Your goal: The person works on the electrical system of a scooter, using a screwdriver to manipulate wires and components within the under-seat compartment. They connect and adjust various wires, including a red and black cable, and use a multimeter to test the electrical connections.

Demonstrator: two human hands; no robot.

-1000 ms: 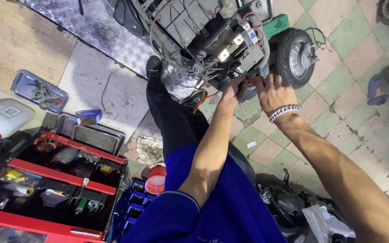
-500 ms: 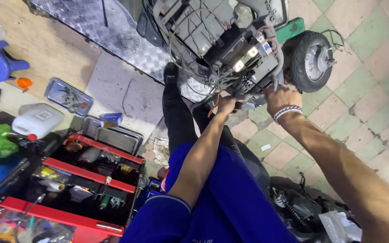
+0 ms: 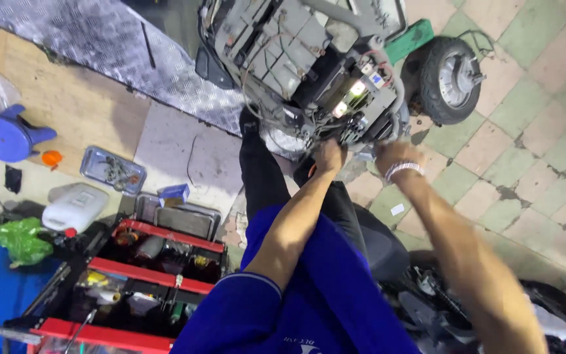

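Two hands at upper centre of head view, both against underside of stripped scooter chassis (image 3: 309, 59). Left hand (image 3: 329, 156) pressed to lower edge of frame, fingers curled, grip contents not discernible. Right hand (image 3: 391, 152), beaded bracelet (image 3: 404, 169) at wrist, blurred against wiring block; degree of closure not discernible. Small wheel (image 3: 450, 78) at upper right, on green and tan tiles. Red tiered toolbox (image 3: 135, 282) at lower left, lid open. White jug (image 3: 73, 206), blue stool (image 3: 8, 136) at left edge.
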